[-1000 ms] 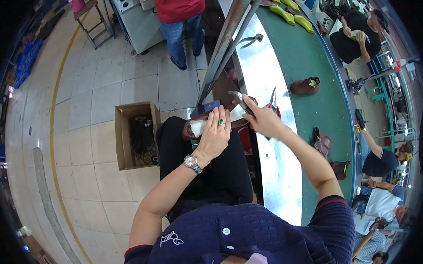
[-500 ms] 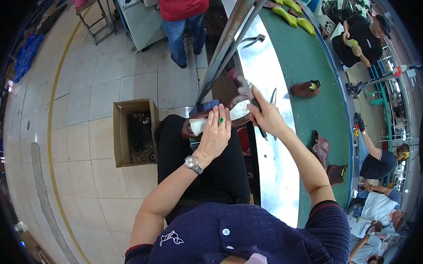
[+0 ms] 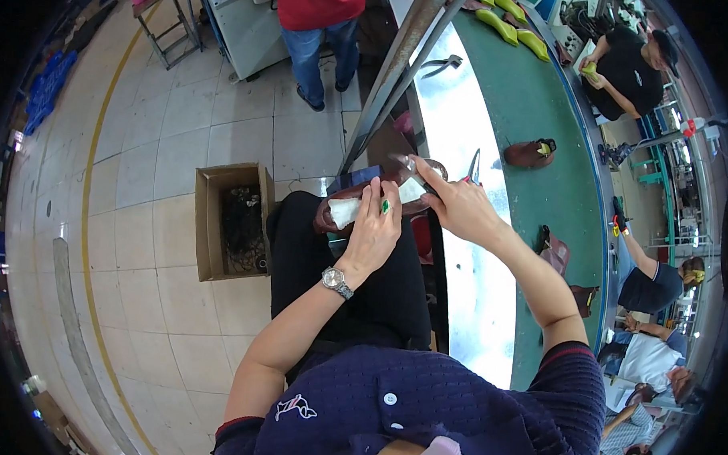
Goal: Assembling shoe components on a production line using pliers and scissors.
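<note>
A brown shoe (image 3: 322,219) lies bottom up across my lap, with white patches (image 3: 344,211) along its underside. My left hand (image 3: 373,228) is laid over its middle, fingers straight and close together, reaching across to the far edge; the thumb is hidden. Above the shoe's right end, my right hand (image 3: 459,205) is closed on a hammer (image 3: 401,163) whose metal head is smeared by motion. Its handle is mostly hidden by that hand. Just right of this hand, scissors (image 3: 473,167) rest on the shiny metal bench strip (image 3: 481,312).
Pincers (image 3: 442,66) lie farther up the bench. A green belt (image 3: 529,97) carries brown shoes (image 3: 531,153) and yellow-green shoe lasts (image 3: 496,27). A slanted metal post (image 3: 389,76) stands ahead. On the floor at left sits a cardboard box (image 3: 210,226). Several people work nearby.
The hammer has come down and left toward the shoe, with my right hand turning over it. The left hand stays on the shoe, almost unmoved.
</note>
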A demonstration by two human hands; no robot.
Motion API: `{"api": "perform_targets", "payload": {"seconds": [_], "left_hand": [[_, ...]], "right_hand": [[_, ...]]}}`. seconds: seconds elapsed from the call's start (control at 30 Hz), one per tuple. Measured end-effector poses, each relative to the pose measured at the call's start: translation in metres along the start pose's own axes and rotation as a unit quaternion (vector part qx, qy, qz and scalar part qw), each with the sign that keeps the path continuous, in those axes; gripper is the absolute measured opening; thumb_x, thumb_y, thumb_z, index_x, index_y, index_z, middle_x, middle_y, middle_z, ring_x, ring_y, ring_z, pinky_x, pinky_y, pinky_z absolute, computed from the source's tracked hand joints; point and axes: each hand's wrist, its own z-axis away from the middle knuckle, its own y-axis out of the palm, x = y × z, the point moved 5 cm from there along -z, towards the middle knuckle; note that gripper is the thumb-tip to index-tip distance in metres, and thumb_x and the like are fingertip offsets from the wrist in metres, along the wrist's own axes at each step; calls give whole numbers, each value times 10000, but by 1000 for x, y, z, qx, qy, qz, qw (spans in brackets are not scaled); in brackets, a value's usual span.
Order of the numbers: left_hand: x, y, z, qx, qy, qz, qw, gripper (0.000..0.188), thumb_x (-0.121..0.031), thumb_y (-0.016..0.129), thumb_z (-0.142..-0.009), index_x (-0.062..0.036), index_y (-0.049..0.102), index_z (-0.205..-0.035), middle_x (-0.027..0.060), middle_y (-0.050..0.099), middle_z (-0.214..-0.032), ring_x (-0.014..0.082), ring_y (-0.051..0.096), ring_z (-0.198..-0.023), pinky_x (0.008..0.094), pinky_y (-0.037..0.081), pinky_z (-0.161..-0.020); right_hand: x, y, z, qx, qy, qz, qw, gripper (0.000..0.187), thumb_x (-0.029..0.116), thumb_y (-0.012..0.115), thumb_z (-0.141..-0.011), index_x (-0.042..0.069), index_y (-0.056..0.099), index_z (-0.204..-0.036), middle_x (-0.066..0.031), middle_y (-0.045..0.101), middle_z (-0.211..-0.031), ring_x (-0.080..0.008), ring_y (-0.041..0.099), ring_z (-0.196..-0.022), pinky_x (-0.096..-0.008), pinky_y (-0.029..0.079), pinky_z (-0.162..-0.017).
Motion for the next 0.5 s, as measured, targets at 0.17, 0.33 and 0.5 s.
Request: {"api": "perform_targets", "payload": {"seconds": [0.17, 0.33, 0.5], "left_hand": [[-6, 1, 3, -7, 28, -22, 999, 463, -69, 526, -837, 142, 500, -1248, 279, 508, -1208, 452, 469, -1236, 480, 350, -1085], [-2, -1, 8, -30, 25, -1, 999, 419, -80, 530, -844, 109, 513, -1217, 252, 513, -1187, 461, 459, -1242, 489, 347, -1088], [6, -3, 5, -43, 1, 101, 994, 347, -73, 584, -819, 79, 532, -1128, 243, 513, -1157, 430, 451, -1237, 466, 355, -1075]], "right_hand": [[-2, 17, 8, -77, 25, -43, 996, 659, 153, 546, -919, 145, 215, -1490, -186, 620, -620, -370, 628, -559, -471, 478, -538], [18, -2, 4, -71, 10, -43, 996, 680, 117, 547, -891, 147, 222, -1488, -195, 621, -619, -365, 632, -546, -468, 481, -508], [17, 24, 4, -26, 47, -21, 998, 685, 121, 551, -894, 137, 215, -1491, -203, 613, -601, -373, 636, -555, -476, 492, -531]]}}
